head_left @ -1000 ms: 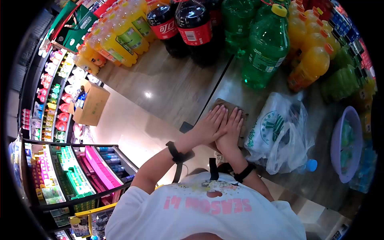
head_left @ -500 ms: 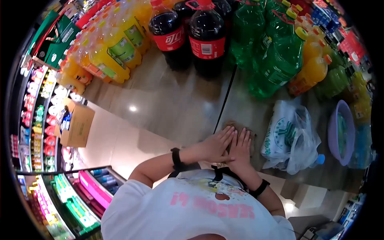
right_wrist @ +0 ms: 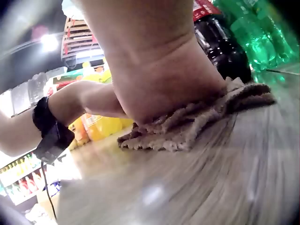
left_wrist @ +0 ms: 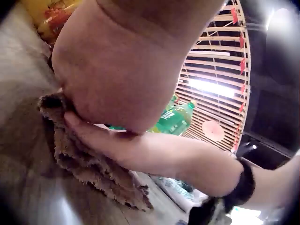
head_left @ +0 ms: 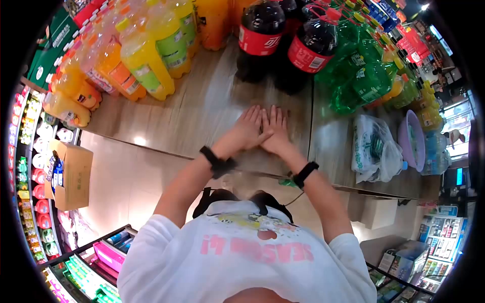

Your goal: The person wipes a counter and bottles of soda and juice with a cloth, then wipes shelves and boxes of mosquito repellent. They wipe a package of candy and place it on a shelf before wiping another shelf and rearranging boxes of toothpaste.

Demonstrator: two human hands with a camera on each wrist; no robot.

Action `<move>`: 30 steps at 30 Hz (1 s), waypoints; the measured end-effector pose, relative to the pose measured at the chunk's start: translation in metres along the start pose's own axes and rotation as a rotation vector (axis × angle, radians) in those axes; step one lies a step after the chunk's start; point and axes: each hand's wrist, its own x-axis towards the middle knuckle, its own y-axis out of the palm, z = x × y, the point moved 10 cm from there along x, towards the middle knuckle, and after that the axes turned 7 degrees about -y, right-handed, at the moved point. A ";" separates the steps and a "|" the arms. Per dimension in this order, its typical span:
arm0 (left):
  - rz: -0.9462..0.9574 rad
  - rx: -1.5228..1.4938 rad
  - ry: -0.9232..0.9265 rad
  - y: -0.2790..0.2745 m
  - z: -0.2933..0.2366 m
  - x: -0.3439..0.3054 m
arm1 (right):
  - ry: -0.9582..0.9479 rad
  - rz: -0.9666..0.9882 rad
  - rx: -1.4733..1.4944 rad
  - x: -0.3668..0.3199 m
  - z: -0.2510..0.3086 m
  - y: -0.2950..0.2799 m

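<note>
Both hands lie side by side on the wooden tabletop (head_left: 202, 113), fingers straight and pointing away from the body. The left hand (head_left: 246, 132) presses down beside the right hand (head_left: 276, 135), their thumbs crossing. Beneath the palms is a brown cloth with frayed edges, mostly covered by the hands in the head view. It shows bunched and folded in the left wrist view, where the cloth (left_wrist: 89, 164) is flat against the wood. From the right wrist view, the cloth (right_wrist: 180, 129) sticks out past the right palm.
Large cola bottles (head_left: 308, 50) stand just ahead of the hands. Orange and yellow drink bottles (head_left: 146, 63) line the left; green soda bottles (head_left: 364, 83) stand at right. A white plastic bag (head_left: 376, 149) and a purple basin (head_left: 411, 141) lie farther right. A seam (head_left: 310, 121) crosses the tabletop.
Both hands have slid with the cloth from right of the seam to left of it, nearer the cola bottles. The head view has also shifted.
</note>
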 end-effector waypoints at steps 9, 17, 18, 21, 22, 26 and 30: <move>-0.186 0.140 -0.255 -0.020 0.001 -0.146 | -0.208 -0.188 0.034 -0.065 0.128 0.010; -0.168 0.005 -0.232 -0.036 0.090 -0.043 | -0.139 -0.106 0.069 0.056 0.097 0.011; -0.106 -0.022 -0.247 -0.036 0.093 -0.042 | -0.135 -0.067 0.043 0.056 0.097 0.013; -0.127 0.059 -0.201 -0.034 0.072 -0.070 | -0.156 0.006 -0.008 0.036 0.104 0.016; -0.151 0.065 -0.183 -0.032 0.063 -0.085 | -0.166 0.007 0.009 0.018 0.109 0.016; -0.167 0.048 -0.106 -0.029 0.030 -0.147 | -0.223 -0.026 0.072 -0.045 0.132 0.004; -0.103 0.027 -0.054 -0.033 0.035 -0.154 | -0.194 0.163 0.175 -0.048 0.138 0.006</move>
